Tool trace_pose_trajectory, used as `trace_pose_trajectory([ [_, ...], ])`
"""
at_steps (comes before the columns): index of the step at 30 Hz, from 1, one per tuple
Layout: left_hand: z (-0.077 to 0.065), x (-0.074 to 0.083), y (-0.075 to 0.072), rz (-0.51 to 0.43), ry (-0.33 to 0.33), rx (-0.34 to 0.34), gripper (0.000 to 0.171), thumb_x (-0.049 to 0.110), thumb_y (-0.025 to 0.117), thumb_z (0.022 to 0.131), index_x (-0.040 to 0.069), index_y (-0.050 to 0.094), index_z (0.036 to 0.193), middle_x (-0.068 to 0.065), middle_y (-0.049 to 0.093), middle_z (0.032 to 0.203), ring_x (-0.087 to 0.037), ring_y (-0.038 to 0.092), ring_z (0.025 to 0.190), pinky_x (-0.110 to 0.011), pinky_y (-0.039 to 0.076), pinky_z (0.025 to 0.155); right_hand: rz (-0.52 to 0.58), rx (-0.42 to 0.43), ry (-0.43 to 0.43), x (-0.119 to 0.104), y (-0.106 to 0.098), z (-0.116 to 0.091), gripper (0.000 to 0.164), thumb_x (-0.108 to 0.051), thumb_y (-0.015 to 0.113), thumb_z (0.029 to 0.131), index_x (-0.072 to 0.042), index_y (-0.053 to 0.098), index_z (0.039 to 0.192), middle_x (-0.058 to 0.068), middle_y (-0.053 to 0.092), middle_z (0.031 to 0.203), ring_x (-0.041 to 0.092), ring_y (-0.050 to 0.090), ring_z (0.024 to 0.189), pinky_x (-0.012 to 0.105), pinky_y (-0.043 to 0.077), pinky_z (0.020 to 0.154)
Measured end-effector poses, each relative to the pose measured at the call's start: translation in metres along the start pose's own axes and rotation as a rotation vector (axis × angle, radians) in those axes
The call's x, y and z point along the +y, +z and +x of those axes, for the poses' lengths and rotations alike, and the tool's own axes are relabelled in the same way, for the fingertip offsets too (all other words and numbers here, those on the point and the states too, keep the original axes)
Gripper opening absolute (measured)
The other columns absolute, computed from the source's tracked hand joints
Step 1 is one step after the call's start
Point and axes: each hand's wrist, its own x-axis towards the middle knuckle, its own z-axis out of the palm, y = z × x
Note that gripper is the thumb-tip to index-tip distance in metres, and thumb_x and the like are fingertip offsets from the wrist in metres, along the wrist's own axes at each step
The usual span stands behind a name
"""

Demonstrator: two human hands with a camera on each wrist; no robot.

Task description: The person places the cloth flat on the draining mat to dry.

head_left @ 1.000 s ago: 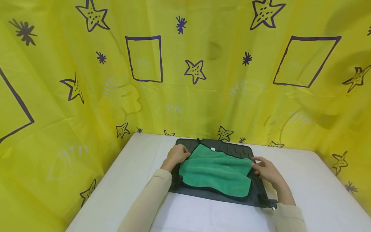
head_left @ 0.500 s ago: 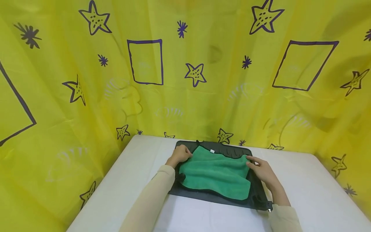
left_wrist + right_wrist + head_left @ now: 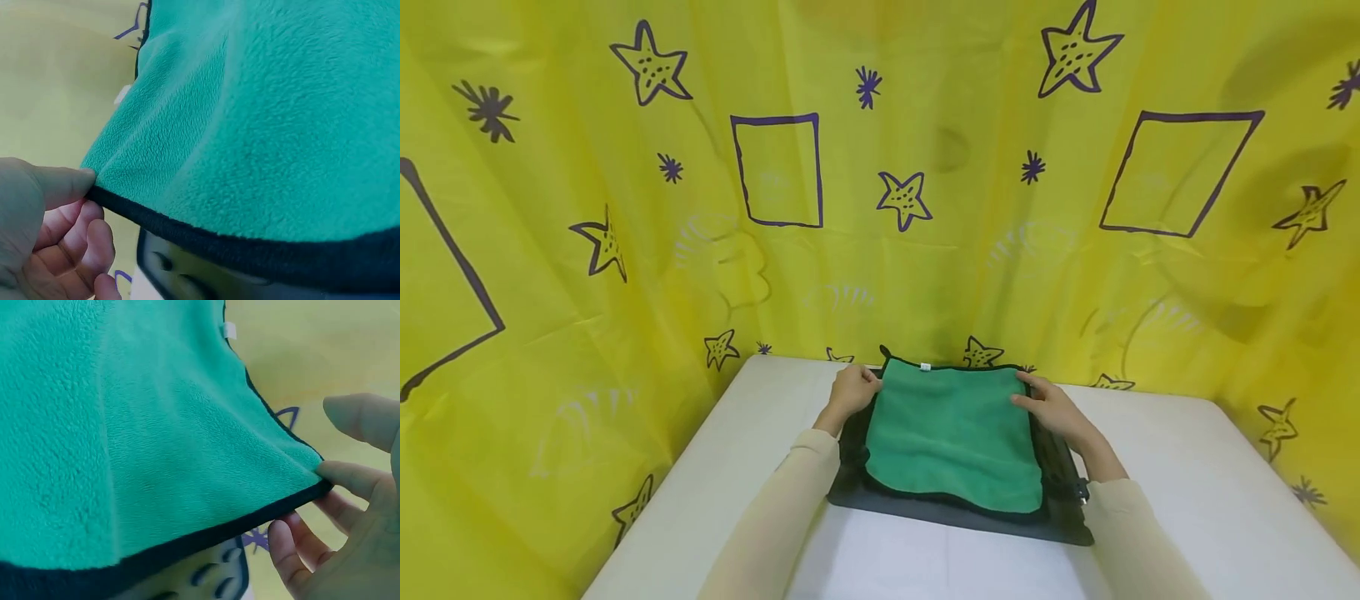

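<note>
A green plush towel point(image 3: 955, 433) with dark edging hangs spread between my two hands, its far edge raised. Thumb and fingers of my left hand point(image 3: 852, 392) pinch its left edge near the far corner; the left wrist view shows the thumb on top of the green towel point(image 3: 262, 137). At the far right corner, my right hand point(image 3: 1056, 410) grips the towel between its fingers, while the thumb stands off in the right wrist view. A small white tag point(image 3: 925, 367) sits on the far edge. Under the towel lies a black ribbed panel point(image 3: 865, 493), largely covered.
The black panel rests on a white table point(image 3: 715, 500). A dark strap with a metal buckle point(image 3: 1082, 490) lies by the panel's right side, near my right sleeve. A yellow curtain point(image 3: 955, 275) with drawn stars and squares surrounds the table at the back and sides.
The towel's far edge has risen and straightened, and its creases have smoothed out. My right hand has moved left and away from me with the corner; the left hand has shifted slightly left and away.
</note>
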Motion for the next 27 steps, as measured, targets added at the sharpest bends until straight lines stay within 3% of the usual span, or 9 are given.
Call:
trace_pose_trajectory([
  [5, -0.004, -0.007, 0.008, 0.067, -0.023, 0.009, 0.015, 0.019, 0.07, 0.096, 0.007, 0.071, 0.088, -0.007, 0.071, 0.086, -0.022, 0.062, 0.073, -0.035, 0.051, 0.066, -0.035, -0.08, 0.017, 0.006, 0.005, 0.014, 0.073, -0.032, 0.049, 0.109, 0.002, 0.013, 0.162, 0.033, 0.008, 0.167, 0.058, 0.01, 0.151, 0.069, 0.023, 0.118],
  [9, -0.013, -0.017, 0.008, 0.114, 0.02, -0.025, 0.013, 0.018, 0.069, 0.096, 0.008, 0.069, 0.104, -0.009, 0.073, 0.094, -0.024, 0.067, 0.084, -0.04, 0.054, 0.075, -0.043, -0.095, 0.025, 0.017, 0.009, 0.01, 0.07, -0.027, 0.049, 0.109, 0.006, 0.015, 0.16, 0.034, 0.009, 0.166, 0.058, 0.01, 0.151, 0.069, 0.023, 0.118],
  [12, -0.024, -0.024, 0.0, 0.137, 0.113, -0.065, 0.017, 0.014, 0.067, 0.096, 0.008, 0.068, 0.112, -0.008, 0.071, 0.09, -0.021, 0.065, 0.078, -0.037, 0.052, 0.069, -0.051, -0.03, 0.008, 0.024, 0.009, -0.002, 0.059, -0.022, 0.051, 0.108, 0.006, 0.03, 0.156, 0.035, 0.029, 0.16, 0.057, 0.031, 0.145, 0.065, 0.038, 0.111],
  [14, -0.033, -0.029, -0.006, 0.167, 0.197, -0.086, 0.016, 0.008, 0.066, 0.095, 0.008, 0.069, 0.111, -0.006, 0.069, 0.086, -0.018, 0.062, 0.073, -0.033, 0.05, 0.065, -0.074, 0.023, -0.027, 0.029, 0.008, -0.013, 0.047, -0.018, 0.053, 0.107, 0.006, 0.045, 0.147, 0.033, 0.048, 0.147, 0.052, 0.051, 0.129, 0.056, 0.05, 0.101],
  [17, -0.048, -0.035, -0.015, 0.219, 0.294, -0.141, 0.019, 0.0, 0.068, 0.09, 0.01, 0.071, 0.105, -0.002, 0.063, 0.082, -0.015, 0.056, 0.072, -0.03, 0.047, 0.065, -0.085, 0.052, -0.076, 0.034, 0.004, -0.031, 0.03, -0.012, 0.056, 0.104, 0.004, 0.062, 0.128, 0.025, 0.068, 0.119, 0.031, 0.065, 0.102, 0.039, 0.056, 0.083],
  [22, -0.067, -0.038, -0.024, 0.245, 0.366, -0.316, 0.027, -0.002, 0.078, 0.084, 0.014, 0.072, 0.104, 0.0, 0.059, 0.088, -0.016, 0.052, 0.082, -0.03, 0.046, 0.072, -0.145, -0.152, -0.225, 0.038, 0.0, -0.057, 0.016, -0.002, 0.062, 0.098, -0.002, 0.068, 0.112, 0.01, 0.068, 0.104, 0.005, 0.056, 0.088, 0.023, 0.051, 0.073],
  [24, -0.071, -0.037, -0.026, 0.235, 0.38, -0.379, 0.028, -0.001, 0.08, 0.083, 0.016, 0.073, 0.104, 0.0, 0.059, 0.09, -0.017, 0.052, 0.085, -0.03, 0.047, 0.073, -0.168, -0.237, -0.256, 0.036, -0.001, -0.064, 0.022, 0.004, 0.063, 0.092, -0.005, 0.066, 0.113, 0.011, 0.061, 0.105, 0.007, 0.051, 0.085, 0.022, 0.047, 0.071],
  [27, -0.073, -0.036, -0.028, 0.212, 0.392, -0.442, 0.025, 0.0, 0.082, 0.082, 0.018, 0.075, 0.098, 0.0, 0.059, 0.09, -0.016, 0.052, 0.086, -0.028, 0.047, 0.071, -0.196, -0.326, -0.191, 0.029, -0.001, -0.073, 0.041, 0.009, 0.068, 0.082, -0.01, 0.062, 0.117, 0.013, 0.047, 0.108, 0.019, 0.044, 0.089, 0.028, 0.042, 0.071],
])
